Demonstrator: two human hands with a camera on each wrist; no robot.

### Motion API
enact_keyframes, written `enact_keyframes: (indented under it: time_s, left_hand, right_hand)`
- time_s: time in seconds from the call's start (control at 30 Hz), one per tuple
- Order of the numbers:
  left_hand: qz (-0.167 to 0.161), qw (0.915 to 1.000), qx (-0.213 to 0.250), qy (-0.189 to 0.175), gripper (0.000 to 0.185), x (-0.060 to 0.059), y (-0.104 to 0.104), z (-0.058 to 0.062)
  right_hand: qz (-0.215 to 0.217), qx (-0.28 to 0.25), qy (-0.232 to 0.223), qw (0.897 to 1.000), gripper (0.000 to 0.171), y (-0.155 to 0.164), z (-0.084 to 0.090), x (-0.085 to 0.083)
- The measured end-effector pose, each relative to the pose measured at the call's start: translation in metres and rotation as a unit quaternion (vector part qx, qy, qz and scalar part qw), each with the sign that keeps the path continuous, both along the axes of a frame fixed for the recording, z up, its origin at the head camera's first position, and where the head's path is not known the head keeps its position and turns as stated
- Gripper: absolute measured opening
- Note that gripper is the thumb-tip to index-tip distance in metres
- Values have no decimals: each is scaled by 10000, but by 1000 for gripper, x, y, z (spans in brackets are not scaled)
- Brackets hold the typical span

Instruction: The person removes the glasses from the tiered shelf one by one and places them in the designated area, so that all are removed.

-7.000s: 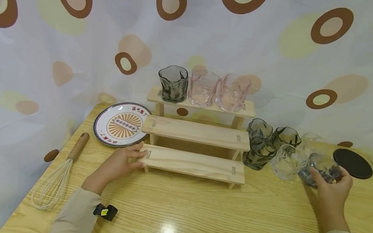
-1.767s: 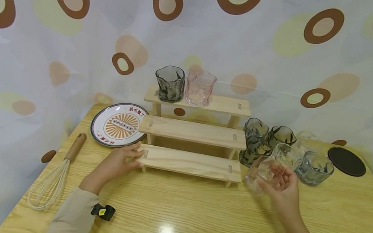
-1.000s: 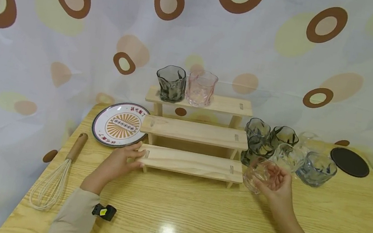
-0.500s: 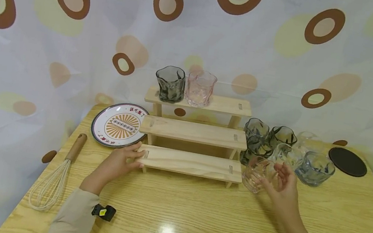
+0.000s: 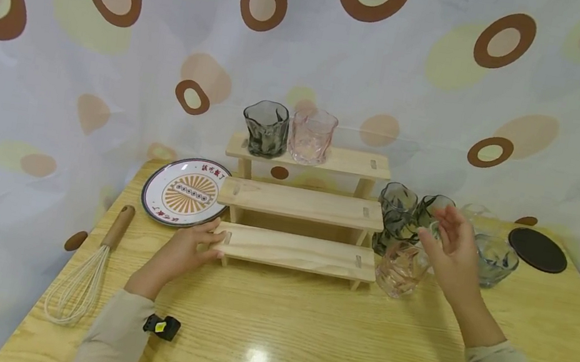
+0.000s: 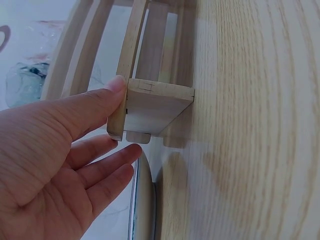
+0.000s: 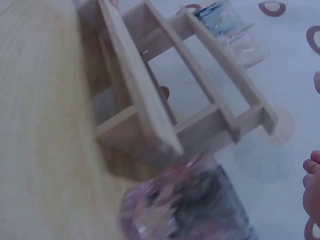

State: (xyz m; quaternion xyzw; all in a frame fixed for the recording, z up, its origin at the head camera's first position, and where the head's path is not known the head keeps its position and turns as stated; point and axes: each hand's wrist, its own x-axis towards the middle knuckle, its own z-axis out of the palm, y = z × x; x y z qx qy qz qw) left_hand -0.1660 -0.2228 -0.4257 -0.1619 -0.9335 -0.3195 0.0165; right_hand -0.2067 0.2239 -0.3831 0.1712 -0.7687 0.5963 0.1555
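My left hand (image 5: 189, 257) pinches the left end of a three-tier wooden display stand (image 5: 293, 250) at its lowest board; in the left wrist view the thumb (image 6: 116, 84) lies on the board's upper face, with fingertips below. On the table by the stand's right end sits a pink glass tumbler (image 5: 395, 277). Raised just right of it, my right hand (image 5: 454, 258) has its fingers spread and holds nothing, overlapping the grey and clear tumblers behind. A grey tumbler (image 5: 265, 131) and another pink tumbler (image 5: 311, 138) stand on the top board.
Grey tumblers (image 5: 397, 201) cluster right of the stand, with a blue tumbler (image 5: 496, 262) beyond my right hand. A black disc (image 5: 538, 250) lies at the far right. Left are a patterned plate (image 5: 188, 191) and a whisk (image 5: 91, 276). Patterned cloth (image 5: 312, 39) hangs behind.
My right hand released the blue tumbler, brought one pink tumbler from the top board to the table, then let go and rose to the right. My left hand has stayed put.
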Motion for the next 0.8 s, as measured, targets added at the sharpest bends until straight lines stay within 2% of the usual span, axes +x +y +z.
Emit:
enact_keyframes:
  time_s: [0.23,0.37,0.57,0.8]
  left_hand:
    - [2,10000,-39,-19,46,-1,-1,-1]
    - [-4,10000,-54,-15,46,-2,-2,-1]
    - [18,9999,-82,-81,46,-2,-3,-1]
    - [-32,9999,-60,-108,45,-2,-2,-2]
  right_hand:
    - [506,123,91,9986,67,-37,38,-32]
    - [768,129,122,9969,69,-62,52,-50]
    - [933,-191,-250,9951,73,-98,60,-78]
    - [850,-146,-500,9950,79,-131,64,-97]
